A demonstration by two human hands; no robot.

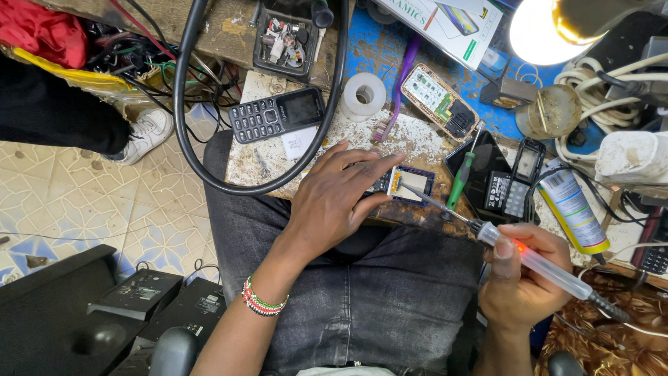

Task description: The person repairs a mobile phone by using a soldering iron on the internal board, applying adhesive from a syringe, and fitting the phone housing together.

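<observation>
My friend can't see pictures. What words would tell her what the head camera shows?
Seen from above, a seated person's right hand holds a clear-handled soldering iron with its tip at a small phone circuit board, which the left hand steadies on a worn workbench. Around it lie a black keypad phone, a green screwdriver, a tape roll and a lit lamp.

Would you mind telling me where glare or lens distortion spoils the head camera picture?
Head view: the lamp at top right burns out to pure white; wide-angle bending curves the bench edge; the left hand, the small circuit board and the soldering iron in the right hand stay evenly lit and sharp.
</observation>
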